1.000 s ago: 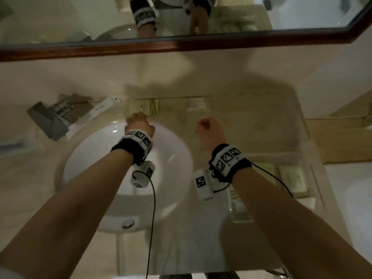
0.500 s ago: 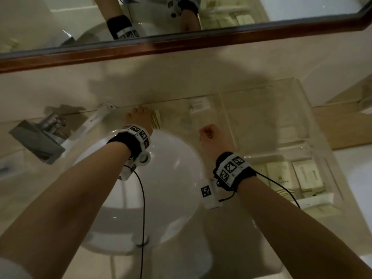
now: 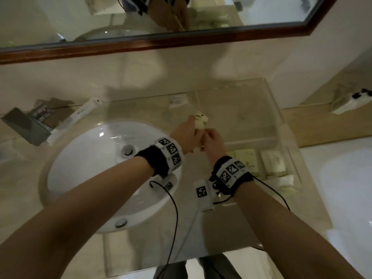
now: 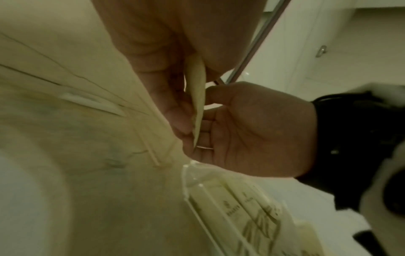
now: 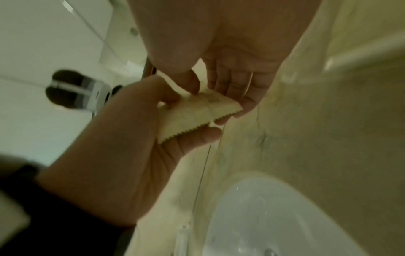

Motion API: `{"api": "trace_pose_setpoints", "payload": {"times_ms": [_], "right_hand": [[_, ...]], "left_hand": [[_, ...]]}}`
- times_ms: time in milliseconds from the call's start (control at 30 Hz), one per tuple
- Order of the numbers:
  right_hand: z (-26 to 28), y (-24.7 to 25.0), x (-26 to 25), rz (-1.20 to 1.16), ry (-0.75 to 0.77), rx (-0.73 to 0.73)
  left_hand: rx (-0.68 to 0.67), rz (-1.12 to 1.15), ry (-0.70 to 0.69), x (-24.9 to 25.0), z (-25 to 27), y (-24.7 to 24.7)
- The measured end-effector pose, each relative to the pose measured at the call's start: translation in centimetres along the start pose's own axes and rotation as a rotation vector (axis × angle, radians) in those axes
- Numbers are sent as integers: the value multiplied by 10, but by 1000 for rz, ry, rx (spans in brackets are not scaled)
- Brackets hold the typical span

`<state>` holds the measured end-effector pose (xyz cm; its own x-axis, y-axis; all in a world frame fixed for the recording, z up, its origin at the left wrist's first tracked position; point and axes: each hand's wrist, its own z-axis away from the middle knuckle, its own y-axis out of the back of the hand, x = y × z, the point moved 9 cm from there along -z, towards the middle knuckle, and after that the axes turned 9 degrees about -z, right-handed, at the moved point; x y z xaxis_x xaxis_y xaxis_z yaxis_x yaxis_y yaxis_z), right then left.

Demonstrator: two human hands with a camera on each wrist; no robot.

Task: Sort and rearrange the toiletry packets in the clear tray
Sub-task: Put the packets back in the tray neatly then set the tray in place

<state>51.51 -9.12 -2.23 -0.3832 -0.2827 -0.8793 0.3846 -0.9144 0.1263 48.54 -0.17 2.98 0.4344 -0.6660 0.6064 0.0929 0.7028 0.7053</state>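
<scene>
Packet [image 5: 197, 114] zigzag edge in right wrist view, tray [image 3: 277, 121] in head view

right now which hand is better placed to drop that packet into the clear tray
Probably the right hand: it already pinches the packet with the left hand and sits nearer the clear tray, on its own side.
</scene>
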Motion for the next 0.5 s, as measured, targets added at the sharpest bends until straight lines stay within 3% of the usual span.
{"api": "trace_pose_setpoints", "payload": {"times_ms": [100, 300, 400, 500], "right_hand": [[8, 67, 3, -49, 30, 113], [20, 203, 21, 92, 98, 269], [16, 239, 38, 393, 71, 307], [16, 242, 45, 593, 142, 275]], "left_hand": [[-47, -155, -41, 39, 3, -37], [-147, -409, -119, 92, 3, -119], [-168, -471, -93, 100, 2, -145], [-184, -536, -53, 97, 1, -163]]}}
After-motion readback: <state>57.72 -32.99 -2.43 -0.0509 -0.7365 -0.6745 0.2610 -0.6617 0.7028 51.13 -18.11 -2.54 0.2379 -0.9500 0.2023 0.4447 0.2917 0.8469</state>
